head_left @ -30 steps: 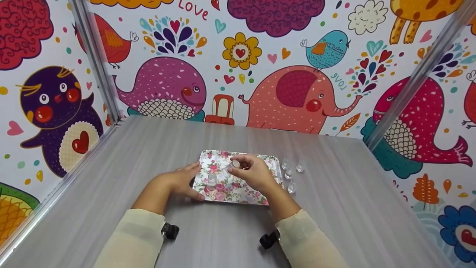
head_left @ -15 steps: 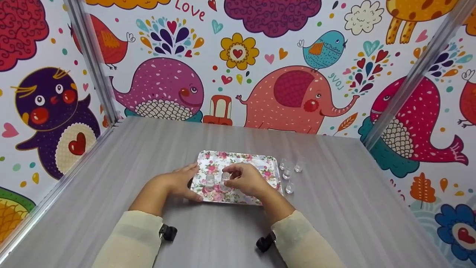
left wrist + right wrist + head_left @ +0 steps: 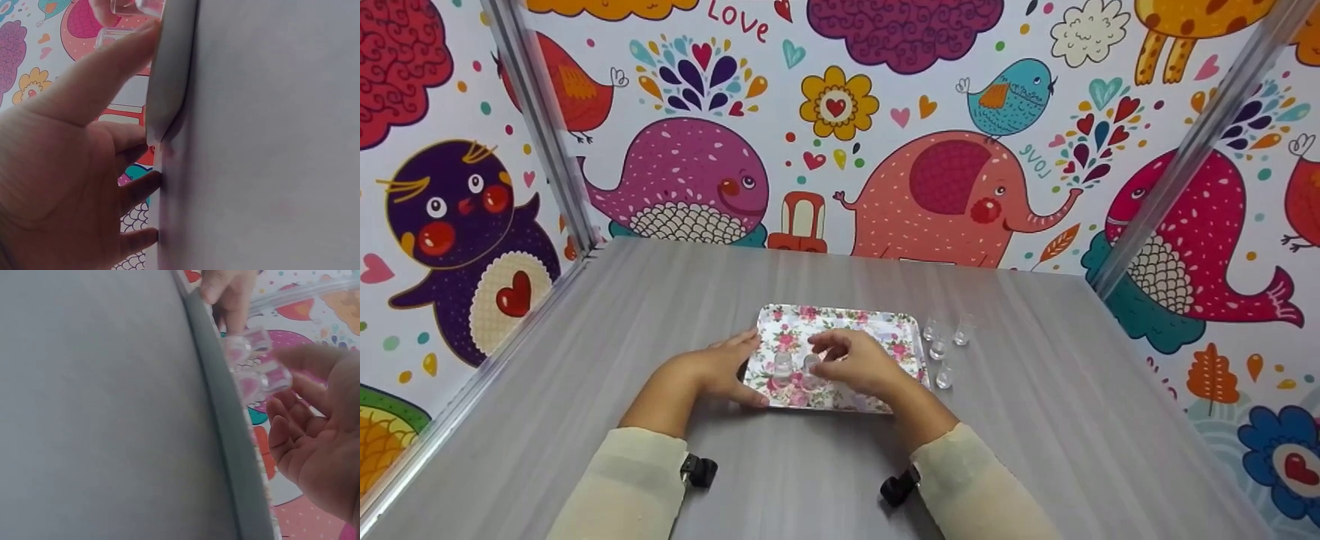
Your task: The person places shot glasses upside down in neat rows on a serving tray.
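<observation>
A rectangular tray [image 3: 877,321] with a pink rose pattern lies on the table. My left hand [image 3: 720,371] spans its near left corner, the straight thumb [image 3: 107,73] on the rim and the other fingers spread along the side. Two small clear glasses stand side by side on the tray's left half: the left glass [image 3: 783,366] and, right of it, a second glass [image 3: 810,364]. Around that second glass my right hand [image 3: 859,364] has its thumb and forefinger parted, the forefinger raised above the glass top. Its remaining fingers are loosely bent in the right wrist view.
Several more small clear glasses [image 3: 937,348] stand on the grey table [image 3: 682,300] just beyond the tray's right edge. Behind and beside the table rise walls with a bright cartoon print [image 3: 690,180]. Black wrist cameras [image 3: 699,471] sit on both cuffs.
My right hand has brought the second glass left and down beside the first, then parted its fingers from it. The left hand has stayed at the tray corner.
</observation>
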Available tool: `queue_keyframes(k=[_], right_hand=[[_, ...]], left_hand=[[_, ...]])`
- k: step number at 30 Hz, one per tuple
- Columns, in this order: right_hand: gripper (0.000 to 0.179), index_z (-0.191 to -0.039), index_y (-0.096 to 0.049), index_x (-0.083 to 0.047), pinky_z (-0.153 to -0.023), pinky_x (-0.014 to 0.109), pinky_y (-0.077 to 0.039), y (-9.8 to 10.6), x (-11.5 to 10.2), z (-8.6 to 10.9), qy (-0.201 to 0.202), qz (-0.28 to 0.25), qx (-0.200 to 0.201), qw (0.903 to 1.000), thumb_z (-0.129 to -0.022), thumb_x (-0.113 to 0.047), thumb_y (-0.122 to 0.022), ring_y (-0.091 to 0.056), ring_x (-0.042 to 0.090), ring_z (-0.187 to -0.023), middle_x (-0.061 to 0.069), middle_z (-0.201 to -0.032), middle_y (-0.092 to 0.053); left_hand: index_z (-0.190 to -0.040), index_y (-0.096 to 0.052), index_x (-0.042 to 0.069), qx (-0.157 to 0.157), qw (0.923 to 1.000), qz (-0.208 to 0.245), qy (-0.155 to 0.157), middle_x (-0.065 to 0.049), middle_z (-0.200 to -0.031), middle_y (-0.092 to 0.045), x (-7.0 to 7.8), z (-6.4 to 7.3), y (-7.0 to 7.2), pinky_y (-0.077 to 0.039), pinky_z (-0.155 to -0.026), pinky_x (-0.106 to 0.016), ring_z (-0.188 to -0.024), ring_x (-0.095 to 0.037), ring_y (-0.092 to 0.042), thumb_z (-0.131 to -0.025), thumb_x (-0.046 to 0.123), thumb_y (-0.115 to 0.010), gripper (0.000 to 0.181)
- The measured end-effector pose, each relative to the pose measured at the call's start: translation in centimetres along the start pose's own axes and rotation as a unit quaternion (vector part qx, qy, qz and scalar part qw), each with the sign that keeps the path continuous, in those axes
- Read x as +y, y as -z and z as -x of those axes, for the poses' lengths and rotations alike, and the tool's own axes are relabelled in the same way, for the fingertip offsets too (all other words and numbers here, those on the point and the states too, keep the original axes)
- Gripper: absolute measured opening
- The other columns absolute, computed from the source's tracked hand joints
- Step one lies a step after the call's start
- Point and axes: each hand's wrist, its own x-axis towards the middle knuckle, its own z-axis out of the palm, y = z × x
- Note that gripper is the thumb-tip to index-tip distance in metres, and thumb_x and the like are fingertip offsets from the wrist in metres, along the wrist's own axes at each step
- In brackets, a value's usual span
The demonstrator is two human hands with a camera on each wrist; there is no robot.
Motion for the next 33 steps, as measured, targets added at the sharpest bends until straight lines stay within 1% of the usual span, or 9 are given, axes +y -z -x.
queue_keyframes(k=[3,8,13,16,18,23,27,29,33], right_hand=[[0.04,-0.132,-0.075,-0.014,-0.08,0.03,-0.059,1.4,-0.1,0.3,0.003,-0.01,0.023,0.9997,-0.095,-0.03,-0.081,-0.068,0.018,-0.101,0.004,-0.116,-0.076],[0.034,-0.128,-0.077,-0.015,-0.085,0.031,-0.06,4.1,0.3,0.8,-0.003,-0.03,0.09,0.9955,-0.097,-0.031,-0.079,-0.07,0.019,-0.103,0.005,-0.117,-0.078],[0.041,-0.136,-0.072,-0.013,-0.092,0.033,-0.061,6.7,1.6,1.5,-0.019,-0.048,0.127,0.9906,-0.099,-0.029,-0.078,-0.071,0.02,-0.11,0.008,-0.127,-0.076],[0.042,-0.137,-0.071,-0.013,-0.094,0.033,-0.061,8.3,2.5,2.1,-0.033,-0.059,0.16,0.9847,-0.098,-0.027,-0.08,-0.07,0.023,-0.111,0.011,-0.128,-0.075],[0.044,-0.138,-0.07,-0.013,-0.095,0.033,-0.061,9.4,3.2,2.4,-0.048,-0.062,0.179,0.9808,-0.098,-0.029,-0.08,-0.069,0.024,-0.112,0.013,-0.129,-0.074],[0.048,-0.142,-0.067,-0.017,-0.102,0.04,-0.06,11.8,5.1,3.5,-0.104,-0.055,0.209,0.9708,-0.099,-0.037,-0.078,-0.067,0.025,-0.117,0.009,-0.134,-0.071],[0.049,-0.144,-0.064,-0.017,-0.107,0.046,-0.058,13.4,6.3,4.2,-0.128,-0.065,0.229,0.9627,-0.1,-0.035,-0.076,-0.064,0.027,-0.125,0.01,-0.143,-0.066],[0.05,-0.145,-0.063,-0.018,-0.107,0.044,-0.059,14.0,6.9,4.4,-0.143,-0.069,0.239,0.958,-0.1,-0.035,-0.076,-0.062,0.027,-0.127,0.009,-0.146,-0.063],[0.058,-0.15,-0.058,-0.018,-0.1,0.034,-0.058,14.7,8.0,4.4,-0.168,-0.07,0.252,0.9506,-0.099,-0.037,-0.077,-0.058,0.027,-0.13,0.01,-0.154,-0.057]], left_hand=[[-0.173,-0.021,0.014,0.002,1.0,0.0,0.001,-0.003,-0.183,-0.013,0.0,0.0,0.0,-0.021,-0.131,-0.069,-0.168,-0.042,-0.015,-0.08,0.055,-0.091,0.123],[-0.173,-0.02,0.015,-0.001,1.0,-0.002,0.0,-0.002,-0.183,-0.012,0.1,0.0,0.0,-0.021,-0.13,-0.07,-0.168,-0.041,-0.014,-0.081,0.057,-0.09,0.123],[-0.173,-0.02,0.014,-0.003,1.0,-0.001,0.001,-0.004,-0.183,-0.012,0.1,0.1,0.0,-0.021,-0.131,-0.069,-0.168,-0.041,-0.013,-0.081,0.056,-0.09,0.123],[-0.173,-0.02,0.013,-0.005,1.0,-0.001,0.0,-0.004,-0.183,-0.012,0.1,0.0,0.0,-0.021,-0.131,-0.069,-0.168,-0.042,-0.015,-0.081,0.056,-0.09,0.123],[-0.173,-0.02,0.014,-0.006,1.0,-0.001,-0.001,-0.003,-0.183,-0.012,0.0,0.0,0.0,-0.021,-0.131,-0.069,-0.168,-0.042,-0.015,-0.081,0.057,-0.089,0.123],[-0.173,-0.02,0.015,-0.007,1.0,-0.004,0.001,-0.002,-0.183,-0.011,-0.1,-0.1,0.1,-0.021,-0.131,-0.068,-0.168,-0.041,-0.015,-0.081,0.058,-0.089,0.123],[-0.173,-0.019,0.015,-0.009,1.0,-0.001,0.001,-0.002,-0.183,-0.011,-0.2,-0.2,0.0,-0.019,-0.132,-0.068,-0.168,-0.04,-0.013,-0.081,0.057,-0.089,0.124],[-0.173,-0.019,0.015,-0.01,0.9999,-0.001,0.002,-0.002,-0.183,-0.011,-0.1,-0.2,0.0,-0.019,-0.132,-0.069,-0.169,-0.04,-0.013,-0.081,0.057,-0.089,0.124],[-0.173,-0.019,0.014,-0.01,0.9999,-0.002,0.001,-0.003,-0.183,-0.011,-0.1,-0.1,0.1,-0.019,-0.132,-0.069,-0.168,-0.041,-0.014,-0.081,0.056,-0.089,0.123]])
